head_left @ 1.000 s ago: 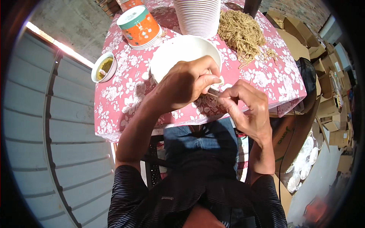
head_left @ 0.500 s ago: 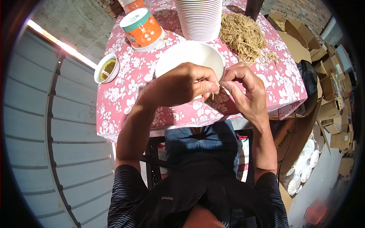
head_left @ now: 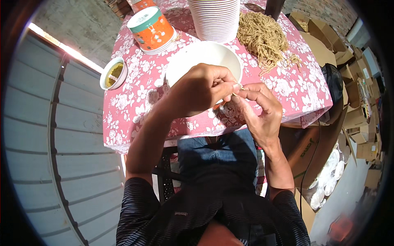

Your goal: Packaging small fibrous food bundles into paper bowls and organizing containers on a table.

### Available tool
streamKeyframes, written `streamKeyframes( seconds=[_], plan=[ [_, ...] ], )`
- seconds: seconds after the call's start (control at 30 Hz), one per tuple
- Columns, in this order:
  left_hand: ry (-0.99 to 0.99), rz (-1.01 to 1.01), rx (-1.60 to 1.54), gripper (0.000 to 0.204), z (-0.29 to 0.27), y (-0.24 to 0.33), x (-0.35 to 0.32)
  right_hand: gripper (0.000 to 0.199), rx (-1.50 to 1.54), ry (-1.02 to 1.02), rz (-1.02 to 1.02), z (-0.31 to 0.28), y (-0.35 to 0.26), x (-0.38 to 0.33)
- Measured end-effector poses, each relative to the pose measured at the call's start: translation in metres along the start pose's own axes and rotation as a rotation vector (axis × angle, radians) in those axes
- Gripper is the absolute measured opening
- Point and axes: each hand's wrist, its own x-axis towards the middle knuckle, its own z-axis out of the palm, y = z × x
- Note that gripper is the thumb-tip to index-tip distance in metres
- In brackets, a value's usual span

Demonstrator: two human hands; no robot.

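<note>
My left hand (head_left: 207, 88) and my right hand (head_left: 260, 108) meet over the near side of a white paper bowl (head_left: 197, 55). Both are closed in a pinch, fingertips almost touching. Between them shows a short bit of thin tan cord (head_left: 234, 94); most of it is hidden by the fingers. A strip of the bowl's orange outside shows below my left hand. Back and to the right of the bowl lies a tangled heap of tan cords (head_left: 262, 39).
A tall stack of white paper bowls (head_left: 214, 22) stands behind the bowl. Upside-down orange-and-green paper tubs (head_left: 152, 33) sit back left, near a small cup of yellow-green stuff (head_left: 114, 74). A flowered pink cloth (head_left: 287, 88) covers the table. Cardboard boxes (head_left: 353, 106) crowd the right.
My right hand has moved slightly left, and its fingertips now overlap those of my left hand. The cord end hanging below the fingers has shifted. The bowl and other objects look nearly the same.
</note>
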Motion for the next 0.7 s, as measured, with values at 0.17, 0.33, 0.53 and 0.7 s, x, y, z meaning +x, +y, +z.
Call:
streamKeyframes(
  seconds=[0.17,0.33,0.53,0.7],
  plan=[
    [0.038,0.066,0.099,0.016,0.001,0.001,-0.004,0.013,0.234,-0.027,0.194,0.001,-0.003,-0.002],
    [0.076,0.135,0.151,0.014,0.003,-0.001,-0.005,0.011,0.397,-0.091,0.390,-0.001,-0.008,-0.002],
    [0.041,0.080,0.078,0.014,0.003,0.002,-0.006,0.007,0.516,-0.083,0.434,-0.001,-0.002,-0.002],
    [0.019,-0.112,-0.536,0.023,-0.010,0.001,-0.005,0.008,0.273,-0.031,0.284,0.000,0.000,-0.008]
  ],
)
